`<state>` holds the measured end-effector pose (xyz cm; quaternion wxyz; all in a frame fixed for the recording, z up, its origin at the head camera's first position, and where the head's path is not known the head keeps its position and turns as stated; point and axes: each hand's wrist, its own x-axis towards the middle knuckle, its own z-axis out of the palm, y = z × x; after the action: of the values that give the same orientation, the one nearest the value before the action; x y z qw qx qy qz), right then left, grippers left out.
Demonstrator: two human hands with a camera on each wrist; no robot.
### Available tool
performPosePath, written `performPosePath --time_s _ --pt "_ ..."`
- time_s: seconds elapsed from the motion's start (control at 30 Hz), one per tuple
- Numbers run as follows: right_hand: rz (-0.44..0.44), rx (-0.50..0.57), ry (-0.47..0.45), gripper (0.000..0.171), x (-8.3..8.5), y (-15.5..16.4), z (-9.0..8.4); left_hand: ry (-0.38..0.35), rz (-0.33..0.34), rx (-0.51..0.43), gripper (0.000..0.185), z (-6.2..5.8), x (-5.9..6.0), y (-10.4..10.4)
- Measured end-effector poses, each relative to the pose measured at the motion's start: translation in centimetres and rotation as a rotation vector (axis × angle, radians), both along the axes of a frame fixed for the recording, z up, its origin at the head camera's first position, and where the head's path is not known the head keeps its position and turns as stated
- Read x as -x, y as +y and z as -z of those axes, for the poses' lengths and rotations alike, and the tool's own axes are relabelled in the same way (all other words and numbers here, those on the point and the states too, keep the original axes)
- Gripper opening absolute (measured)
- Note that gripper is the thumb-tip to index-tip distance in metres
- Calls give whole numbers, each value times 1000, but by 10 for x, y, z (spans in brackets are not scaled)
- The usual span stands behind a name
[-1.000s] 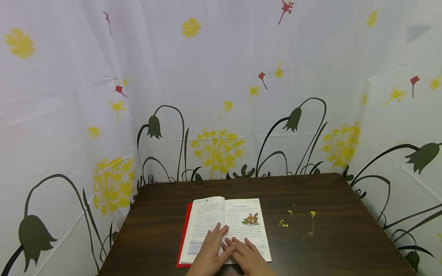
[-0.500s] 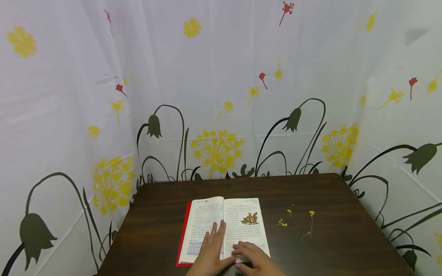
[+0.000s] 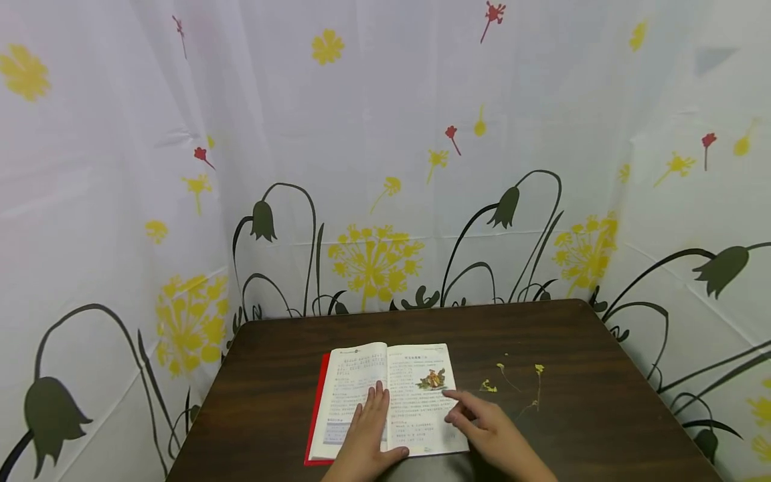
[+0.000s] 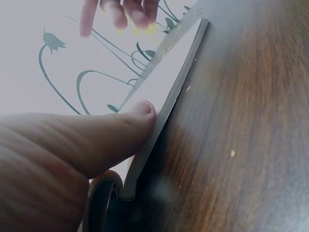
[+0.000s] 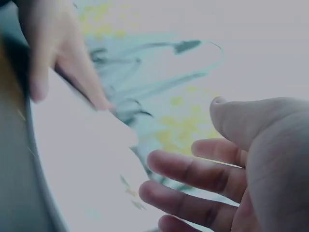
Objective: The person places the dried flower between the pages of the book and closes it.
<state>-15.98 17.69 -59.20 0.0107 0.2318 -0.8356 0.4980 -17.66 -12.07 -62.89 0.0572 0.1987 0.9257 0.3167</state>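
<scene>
An open book (image 3: 421, 402) with a red cover edge lies on the dark wooden table, a small coloured picture printed on its right page. My left hand (image 3: 366, 432) rests with straight fingers across the left page and the middle fold. Its thumb (image 4: 140, 113) presses near the book's lower edge in the left wrist view. Above the right page's outer edge hovers my right hand (image 3: 484, 425), fingers loosely bent and holding nothing. In the right wrist view the fingers (image 5: 188, 171) are spread apart beside the page. Small yellow flower sprigs (image 3: 538, 385) lie to the right of the book.
The brown table (image 3: 271, 375) ends at a back edge against a white curtain (image 3: 385, 100) printed with yellow, red and green flowers. Another small yellow flower (image 3: 488, 386) lies close to the book's right side. Tiny crumbs dot the wood in the left wrist view.
My right hand has lifted off the lower part of the right page and moved rightward and away from me, toward the sprigs. The left hand has stayed on the book.
</scene>
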Motion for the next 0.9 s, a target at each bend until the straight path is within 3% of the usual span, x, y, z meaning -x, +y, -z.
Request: performPosePath --time_s 0.33,0.47,0.6,0.7,0.9 --pt "383 25 8 28 9 76 -26 -26 2 13 119 0 2 0" --pt "562 -82 13 29 11 103 -31 -13 6 17 118 0 2 0" --pt "740 -221 -29 31 13 128 -22 -7 12 15 117 0 0 0" --pt "779 -267 -78 31 15 141 -12 -10 9 13 117 0 0 1" --pt "742 -292 -143 29 21 154 5 -18 4 13 116 0 1 0"
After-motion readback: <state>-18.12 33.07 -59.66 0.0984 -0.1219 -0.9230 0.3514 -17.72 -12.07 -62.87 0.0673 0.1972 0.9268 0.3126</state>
